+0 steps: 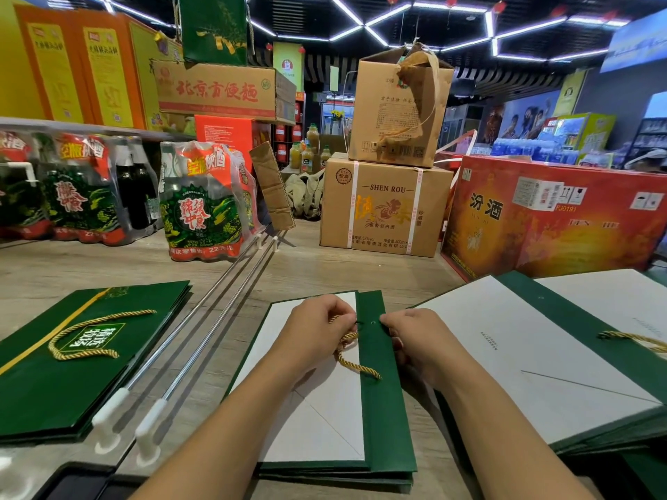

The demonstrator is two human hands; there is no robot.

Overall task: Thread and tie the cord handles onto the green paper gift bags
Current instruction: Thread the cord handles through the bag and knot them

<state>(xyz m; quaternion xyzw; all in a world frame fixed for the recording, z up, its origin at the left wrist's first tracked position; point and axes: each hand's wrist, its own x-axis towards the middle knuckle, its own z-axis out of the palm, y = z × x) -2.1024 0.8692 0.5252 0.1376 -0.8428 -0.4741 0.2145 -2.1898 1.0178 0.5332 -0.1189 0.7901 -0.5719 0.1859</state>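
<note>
1. Both forearms reach in from the near side to a flat green bag (382,409) on the wooden floor (325,272). Its white inner face is up, and a folded green band (375,355) runs along its right side.
2. The left hand (317,330) pinches a gold cord (355,366) between thumb and fingertips, right at a small hole (373,323) in the band. The loose end trails back across the white panel onto the band.
3. The right hand (418,341) has its fingers curled over the band's right edge, gripping the bag just beside the hole.
4. To the left lies a stack of bags (54,384), printed face up, with a cord handle (90,335) on top.
5. Two metal rods (216,319) with white ends lie between that stack and the green bag.
6. To the right lies a pile of bags (505,355), white side up.
7. Further back on the floor stand brown cartons (382,207), a red box (559,225) and bottle packs (202,207).
</note>
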